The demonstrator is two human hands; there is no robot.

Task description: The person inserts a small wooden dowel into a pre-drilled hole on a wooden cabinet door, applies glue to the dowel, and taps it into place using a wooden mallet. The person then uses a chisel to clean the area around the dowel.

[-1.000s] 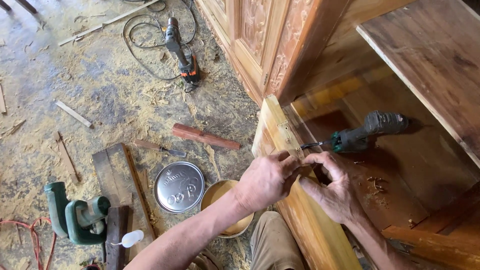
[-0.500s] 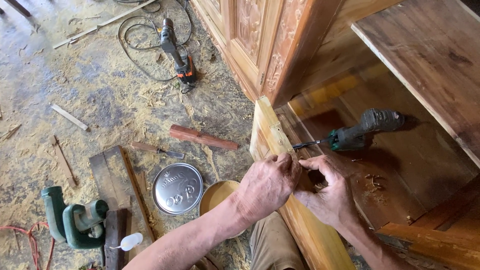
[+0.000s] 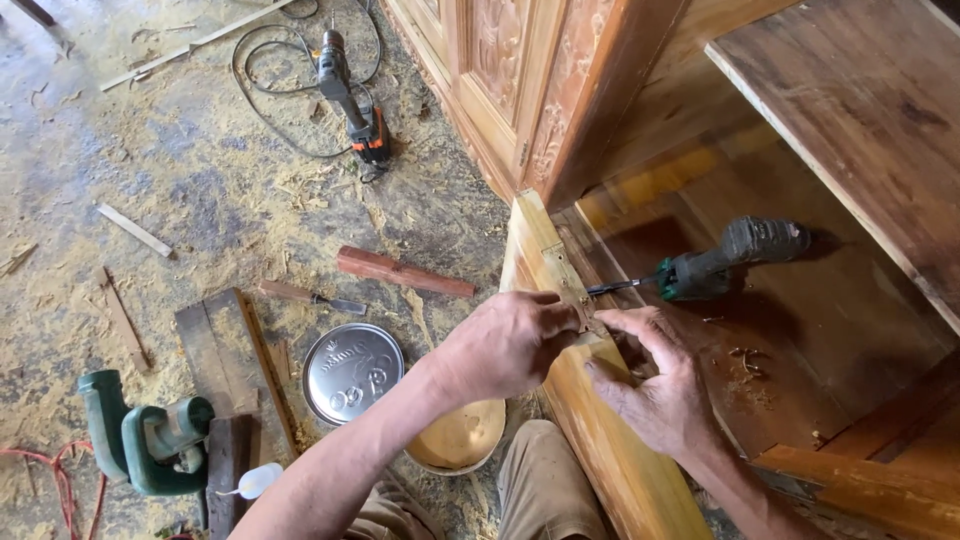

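My left hand (image 3: 505, 345) rests on the edge of a wooden door panel (image 3: 600, 450), its fingertips pinching a brass hinge (image 3: 568, 285) set into that edge. My right hand (image 3: 655, 385) sits just right of it, thumb and fingers pressed at the lower end of the hinge. What the fingertips hold is too small to see. A green and black electric drill (image 3: 725, 258) lies inside the wooden cabinet (image 3: 800, 330), its bit pointing at the hinge.
On the sawdust-covered floor lie a round metal lid (image 3: 352, 370), a shallow bowl (image 3: 462, 440), a chisel (image 3: 312, 296), a reddish wood strip (image 3: 405, 272), a corded drill (image 3: 350, 95), a green power tool (image 3: 145, 440) and wood planks (image 3: 225, 350).
Both hands have stayed at the hinge; the fingers shifted slightly. The view moved a little.
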